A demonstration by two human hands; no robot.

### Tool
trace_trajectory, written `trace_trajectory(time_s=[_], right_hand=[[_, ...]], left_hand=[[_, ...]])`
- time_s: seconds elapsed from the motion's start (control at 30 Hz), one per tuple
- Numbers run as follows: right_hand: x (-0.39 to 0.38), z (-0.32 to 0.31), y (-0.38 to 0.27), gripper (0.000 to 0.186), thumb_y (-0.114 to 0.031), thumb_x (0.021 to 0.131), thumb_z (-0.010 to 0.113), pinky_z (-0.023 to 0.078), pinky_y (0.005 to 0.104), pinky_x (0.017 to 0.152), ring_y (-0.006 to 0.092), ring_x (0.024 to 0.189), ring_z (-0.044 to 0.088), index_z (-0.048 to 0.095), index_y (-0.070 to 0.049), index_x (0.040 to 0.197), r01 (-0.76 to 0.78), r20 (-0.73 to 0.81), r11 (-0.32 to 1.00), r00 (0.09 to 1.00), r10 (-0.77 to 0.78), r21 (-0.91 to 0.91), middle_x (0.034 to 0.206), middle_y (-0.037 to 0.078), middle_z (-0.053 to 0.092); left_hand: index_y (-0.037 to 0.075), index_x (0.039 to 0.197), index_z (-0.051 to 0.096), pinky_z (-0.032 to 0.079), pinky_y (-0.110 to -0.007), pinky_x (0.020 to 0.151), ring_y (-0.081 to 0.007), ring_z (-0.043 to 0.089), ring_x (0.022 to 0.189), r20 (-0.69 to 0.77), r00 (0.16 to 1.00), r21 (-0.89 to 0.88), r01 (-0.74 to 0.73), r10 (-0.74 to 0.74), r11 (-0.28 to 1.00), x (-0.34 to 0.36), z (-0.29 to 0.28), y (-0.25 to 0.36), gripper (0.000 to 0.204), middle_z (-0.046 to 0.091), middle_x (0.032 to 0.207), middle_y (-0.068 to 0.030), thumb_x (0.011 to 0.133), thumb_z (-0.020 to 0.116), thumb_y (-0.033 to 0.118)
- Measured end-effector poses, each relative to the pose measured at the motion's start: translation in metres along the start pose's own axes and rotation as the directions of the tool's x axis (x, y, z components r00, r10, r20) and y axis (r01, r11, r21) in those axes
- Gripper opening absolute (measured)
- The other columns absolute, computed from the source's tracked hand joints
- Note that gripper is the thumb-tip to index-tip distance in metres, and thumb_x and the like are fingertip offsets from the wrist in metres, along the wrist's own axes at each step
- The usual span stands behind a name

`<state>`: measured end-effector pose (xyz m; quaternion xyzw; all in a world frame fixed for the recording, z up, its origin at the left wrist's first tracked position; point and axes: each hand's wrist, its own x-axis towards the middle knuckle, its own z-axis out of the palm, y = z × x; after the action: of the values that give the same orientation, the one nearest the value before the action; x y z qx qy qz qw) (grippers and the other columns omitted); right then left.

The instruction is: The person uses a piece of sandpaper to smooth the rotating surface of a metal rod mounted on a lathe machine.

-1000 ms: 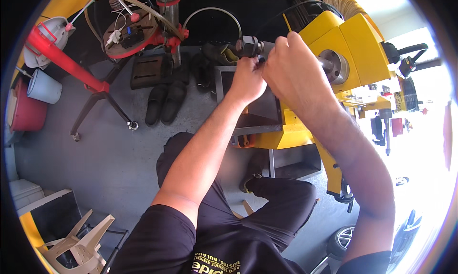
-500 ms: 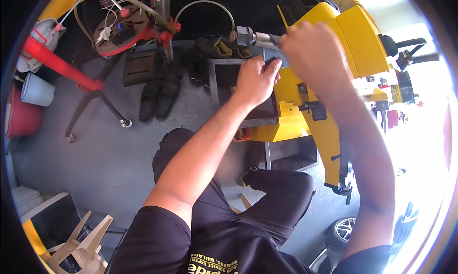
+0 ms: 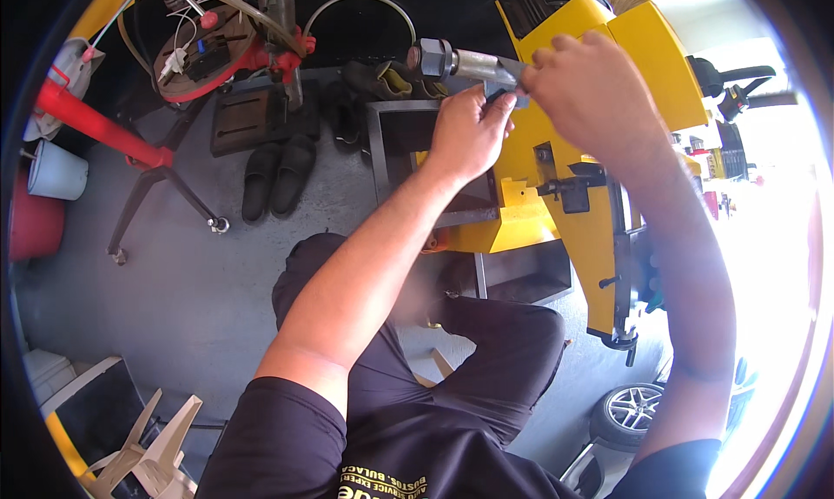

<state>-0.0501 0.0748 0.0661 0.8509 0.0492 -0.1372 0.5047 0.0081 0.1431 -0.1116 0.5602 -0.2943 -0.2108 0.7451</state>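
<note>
A thick metal shaft [image 3: 476, 65] with a large hex nut [image 3: 431, 59] at its left end extends out by the yellow machine [image 3: 647, 60]. Just below the shaft, my left hand [image 3: 472, 134] is closed in a pinch, thumb on top, on a small dark grey piece [image 3: 496, 94] whose kind I cannot make out. My right hand [image 3: 591, 91] is curled into a fist at the shaft's right end, close to the left fingertips. Its own fingers hide whatever it may hold.
Below my hands stands a dark metal frame box [image 3: 373, 152]. Black slippers [image 3: 291, 178] and several shoes [image 3: 382, 80] lie on the floor. A red stand [image 3: 104, 125] is at the left, a plastic chair [image 3: 161, 447] lower left, and a wheel [image 3: 630, 412] lower right.
The view has shifted a little, so the scene sits slightly farther left. My right hand has moved slightly down and right; my left hand keeps its pinch near the shaft.
</note>
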Motion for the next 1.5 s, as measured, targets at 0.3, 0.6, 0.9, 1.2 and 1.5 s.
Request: trace_trajectory(time_s=[0.3,0.6,0.9,1.2,1.5], right_hand=[[0.001,-0.008,-0.005,0.013,-0.025,0.091,0.072,0.056,0.0343,0.083,0.02,0.088,0.075,0.081,-0.018,0.087,0.018,-0.181,0.999,0.983,-0.012,0.028,0.085,0.001,0.077],[0.023,-0.003,0.013,0.02,-0.024,0.099,0.063,0.056,0.0382,0.086,0.0263,0.097,0.072,0.079,-0.014,0.105,0.043,-0.2,0.961,0.98,0.013,0.275,0.094,0.006,0.075],[0.04,0.055,-0.015,0.029,-0.033,0.102,0.065,0.054,0.0355,0.083,0.0253,0.089,0.072,0.076,-0.01,0.116,0.0,-0.105,0.253,0.909,0.404,0.968,0.099,0.009,0.077],[0.034,0.009,0.001,0.023,-0.019,0.099,0.068,0.056,0.0328,0.083,0.0234,0.089,0.072,0.077,-0.001,0.111,0.069,-0.074,0.027,0.905,0.418,0.997,0.101,0.015,0.078],[0.033,-0.003,-0.002,0.023,-0.019,0.096,0.068,0.057,0.0382,0.078,0.0294,0.081,0.073,0.077,0.001,0.104,0.068,-0.045,-0.03,0.876,0.481,0.997,0.093,0.019,0.076]], left_hand=[[0.0,0.098,0.069,0.053,-0.028,0.066,-0.0116,0.064,0.068,0.044,0.998,-0.071,0.036,-0.033,0.997,0.004,-0.007,0.0,0.023,0.069,0.078,-0.004,0.106,0.06,0.019],[-0.001,0.093,0.069,0.05,-0.027,0.062,-0.011,0.062,0.064,-0.028,0.997,-0.168,0.073,-0.078,0.983,-0.016,-0.004,0.017,0.026,0.067,0.074,-0.0042,0.104,0.064,0.023],[-0.001,0.095,0.071,0.053,-0.027,0.065,-0.0118,0.062,0.067,-0.038,0.986,-0.244,0.149,-0.163,0.958,-0.034,-0.006,0.027,0.026,0.068,0.076,-0.0049,0.104,0.062,0.023],[-0.002,0.097,0.071,0.053,-0.028,0.066,-0.0127,0.063,0.068,-0.076,0.986,-0.169,0.132,-0.147,0.977,-0.023,-0.018,0.035,0.027,0.068,0.076,-0.0047,0.104,0.063,0.023],[-0.003,0.097,0.069,0.052,-0.028,0.066,-0.0114,0.063,0.068,-0.1,0.993,-0.154,0.05,-0.066,0.987,-0.015,-0.02,0.023,0.027,0.067,0.076,-0.005,0.104,0.063,0.022]])
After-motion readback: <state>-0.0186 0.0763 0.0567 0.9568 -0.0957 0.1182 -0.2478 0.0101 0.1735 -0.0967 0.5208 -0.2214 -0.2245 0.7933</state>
